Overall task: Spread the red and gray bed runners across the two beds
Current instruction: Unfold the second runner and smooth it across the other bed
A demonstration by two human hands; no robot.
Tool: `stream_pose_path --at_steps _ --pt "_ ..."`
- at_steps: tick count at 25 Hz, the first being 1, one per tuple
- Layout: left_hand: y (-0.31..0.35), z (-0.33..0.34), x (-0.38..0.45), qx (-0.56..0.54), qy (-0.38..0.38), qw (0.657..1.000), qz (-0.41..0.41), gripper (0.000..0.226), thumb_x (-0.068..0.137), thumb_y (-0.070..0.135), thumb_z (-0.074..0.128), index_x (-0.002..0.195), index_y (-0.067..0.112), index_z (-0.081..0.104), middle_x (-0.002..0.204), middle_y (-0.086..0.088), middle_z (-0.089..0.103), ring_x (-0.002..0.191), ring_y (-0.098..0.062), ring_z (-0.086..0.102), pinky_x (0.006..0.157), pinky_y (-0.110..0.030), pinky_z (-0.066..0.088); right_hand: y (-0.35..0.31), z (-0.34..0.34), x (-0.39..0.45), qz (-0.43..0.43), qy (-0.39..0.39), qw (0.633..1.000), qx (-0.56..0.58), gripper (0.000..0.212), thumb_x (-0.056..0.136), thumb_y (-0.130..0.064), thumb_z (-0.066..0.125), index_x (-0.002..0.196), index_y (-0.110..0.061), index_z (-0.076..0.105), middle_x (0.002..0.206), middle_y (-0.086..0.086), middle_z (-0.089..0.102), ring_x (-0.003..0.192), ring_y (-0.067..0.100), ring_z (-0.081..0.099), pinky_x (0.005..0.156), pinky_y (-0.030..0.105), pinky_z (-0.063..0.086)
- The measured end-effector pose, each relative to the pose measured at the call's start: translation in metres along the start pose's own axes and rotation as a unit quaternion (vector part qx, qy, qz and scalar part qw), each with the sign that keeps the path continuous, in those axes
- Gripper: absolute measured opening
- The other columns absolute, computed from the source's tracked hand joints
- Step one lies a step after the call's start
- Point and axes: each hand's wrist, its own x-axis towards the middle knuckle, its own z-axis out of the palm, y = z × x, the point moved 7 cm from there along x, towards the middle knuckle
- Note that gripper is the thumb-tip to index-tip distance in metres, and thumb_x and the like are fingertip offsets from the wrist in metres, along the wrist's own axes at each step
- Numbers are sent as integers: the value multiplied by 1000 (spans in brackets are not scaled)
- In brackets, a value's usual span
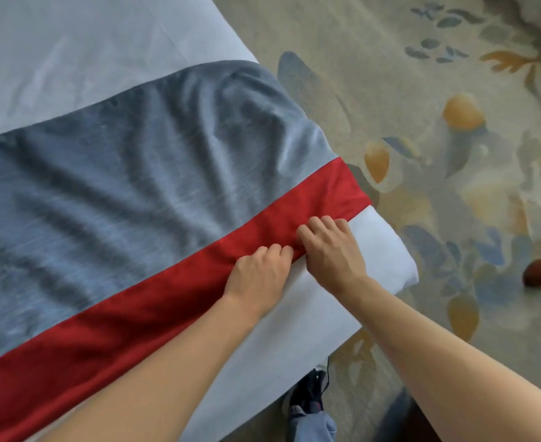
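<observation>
Left hand: our left hand [258,274] has its fingers curled, pinching the near edge of the red band [173,282] just beside the right hand.
Right hand: our right hand [329,250] is likewise bunched on that red edge, nearer the bed corner; we judge both grips are there to tug the cloth flat and square it to the mattress.
Runner: the bed runner [129,186] lies across the bed [294,330] near its foot end, gray part rumpled, red band toward us.
Long axis: it runs from lower left to upper right, its end draping over the bed's side.
Wrinkles: they fan from the corner, so we judge more smoothing is needed.
Floor: patterned carpet [438,90] beyond; a shoe [307,397] below.
Second bed: not in view.
</observation>
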Motion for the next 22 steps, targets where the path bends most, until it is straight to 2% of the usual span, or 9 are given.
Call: stream_pose_path --at_steps 4,8,11,14,16,18,20,22 --pt "35 10 10 -4 -38 999 -29 38 52 14 80 82 20 57 71 3 54 61 -18 60 40 -28 41 16 8 -31 -67 -13 996 58 10 79 -7 51 81 -17 51 79 6 48 72 30 46 66 43 40" --pt "63 7 101 28 8 999 -36 33 59 19 78 85 20 58 74 1 56 65 -19 61 40 -28 41 98 15 6 5 0 998 59 5 81 -14 55 82 -17 52 83 6 51 77 32 49 69 43 40" --pt "75 19 140 38 -38 998 -29 31 60 17 79 79 23 56 69 4 57 61 -17 62 39 -27 39 147 23 10 52 18 996 70 5 82 -12 51 81 -16 52 79 5 49 76 31 50 70 42 38" --pt "97 27 132 1 -81 996 45 33 57 22 81 78 25 55 68 5 55 59 -17 62 39 -27 43 149 27 -21 72 -7 992 104 5 79 -12 51 80 -17 52 79 4 47 75 30 48 68 40 36" --pt "91 20 139 -17 -83 994 63 26 69 40 71 80 25 53 72 5 56 66 -18 63 47 -32 48 152 29 -25 73 -41 989 121 8 75 -13 52 82 -18 52 81 2 46 76 29 48 69 40 40" --pt "70 11 174 -40 -64 996 46 25 81 50 55 85 25 54 82 3 59 79 -20 61 62 -35 50 163 36 -8 67 -68 988 122 15 72 -14 52 85 -18 54 83 1 48 79 28 49 72 40 42" --pt "45 4 219 -37 -58 997 27 24 88 46 52 90 22 58 91 -1 62 91 -23 59 76 -38 48 177 40 12 79 -90 987 111 23 67 -11 51 88 -19 54 85 0 49 80 27 49 73 39 42" --pt "21 -1 264 1 -48 998 32 24 90 40 52 95 19 62 98 -3 62 97 -25 57 83 -39 45 187 44 25 89 -97 986 104 23 66 -9 52 86 -19 52 84 -1 48 78 25 49 71 37 41"
